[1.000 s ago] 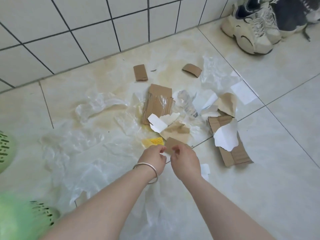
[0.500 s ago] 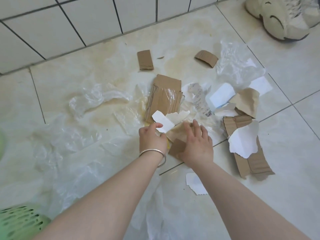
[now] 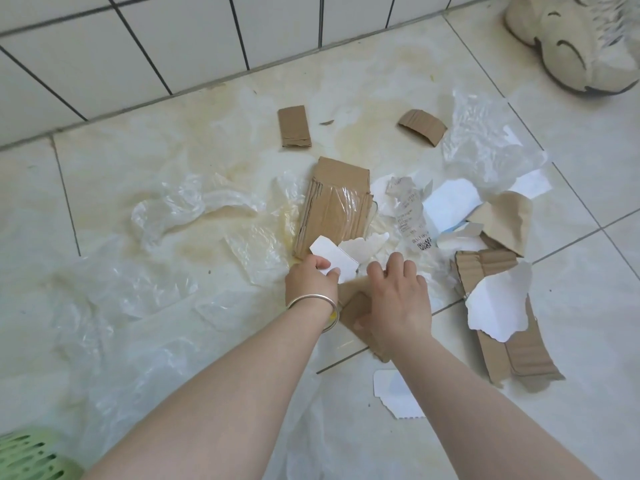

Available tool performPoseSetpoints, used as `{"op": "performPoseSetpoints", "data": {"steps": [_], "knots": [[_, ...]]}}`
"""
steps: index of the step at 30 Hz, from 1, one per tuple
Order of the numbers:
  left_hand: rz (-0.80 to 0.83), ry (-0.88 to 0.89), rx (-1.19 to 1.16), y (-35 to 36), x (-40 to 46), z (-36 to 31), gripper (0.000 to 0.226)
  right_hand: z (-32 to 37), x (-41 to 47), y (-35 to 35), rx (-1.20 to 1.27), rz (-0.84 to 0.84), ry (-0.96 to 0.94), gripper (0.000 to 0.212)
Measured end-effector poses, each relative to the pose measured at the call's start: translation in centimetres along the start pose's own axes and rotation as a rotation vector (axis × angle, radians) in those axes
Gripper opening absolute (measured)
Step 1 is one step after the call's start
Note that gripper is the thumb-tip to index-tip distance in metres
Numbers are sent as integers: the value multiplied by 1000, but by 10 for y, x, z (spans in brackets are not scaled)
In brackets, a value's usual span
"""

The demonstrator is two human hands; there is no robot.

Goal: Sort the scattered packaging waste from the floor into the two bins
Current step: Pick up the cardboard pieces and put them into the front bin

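Since half a second ago, both hands have edged forward into the litter on the floor (image 3: 588, 209). Left hand (image 3: 309, 284), bracelet at the wrist, pinches a white card scrap (image 3: 334, 258) between thumb and curled fingers. Right hand (image 3: 398, 299) curls over a brown cardboard piece (image 3: 356, 306), mostly hidden beneath it, its long axis unclear. A green bin (image 3: 31, 457) is cut off at the lower-left corner.

L hand (image 3: 310, 282) pinches white card scrap (image 3: 334, 259); R hand (image 3: 398, 299) on brown cardboard (image 3: 356, 306).
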State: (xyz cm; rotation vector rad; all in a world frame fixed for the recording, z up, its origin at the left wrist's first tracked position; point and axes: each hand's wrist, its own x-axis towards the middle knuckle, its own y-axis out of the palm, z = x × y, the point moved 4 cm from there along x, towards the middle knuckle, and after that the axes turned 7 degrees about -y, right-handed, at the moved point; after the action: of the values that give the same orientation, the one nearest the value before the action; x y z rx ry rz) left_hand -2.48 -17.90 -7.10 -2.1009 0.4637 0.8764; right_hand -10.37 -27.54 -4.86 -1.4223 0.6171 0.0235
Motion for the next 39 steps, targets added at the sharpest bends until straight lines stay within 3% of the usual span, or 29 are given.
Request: {"op": "performPoseSetpoints", "data": {"steps": [4,7,10,13,16,18,21,24,27,30,33,36,39], "knots": [[-33,-10,-36,0,-3,-3,5,6,0,-2,-61,19,-5,54],[-49,-9,-21,-2,-5,-1,12,15,-1,-8,-147,66,-55,48],[-53,-18,-55,-7,-6,3,26,23,-2,-7,-153,14,-142,20],[-23,5,-48,-10,-7,5,31,27,-3,-13,-196,32,-163,23],[13,51,22,-10,-8,5,13,28,-4,-17,-156,63,-143,17],[22,53,-3,-11,-8,4,18,22,-4,-19,-110,66,-100,17],[22,74,-120,-15,-7,-3,22,4,-2,-26,102,40,86,20],[-59,94,-192,-27,-2,-16,28,-17,7,-34,429,56,292,31],[-137,81,-210,-38,10,-27,32,-35,17,-35,720,36,421,28],[-163,49,-205,-44,25,-31,32,-40,27,-32,1193,-18,541,24],[-166,78,-57,-45,34,-35,33,-30,43,-23,1584,-57,557,18],[-168,102,73,-47,41,-36,33,-19,59,-17,1700,-67,540,12],[-122,112,86,-48,50,-36,21,-17,70,-16,1665,-96,517,13]]}}
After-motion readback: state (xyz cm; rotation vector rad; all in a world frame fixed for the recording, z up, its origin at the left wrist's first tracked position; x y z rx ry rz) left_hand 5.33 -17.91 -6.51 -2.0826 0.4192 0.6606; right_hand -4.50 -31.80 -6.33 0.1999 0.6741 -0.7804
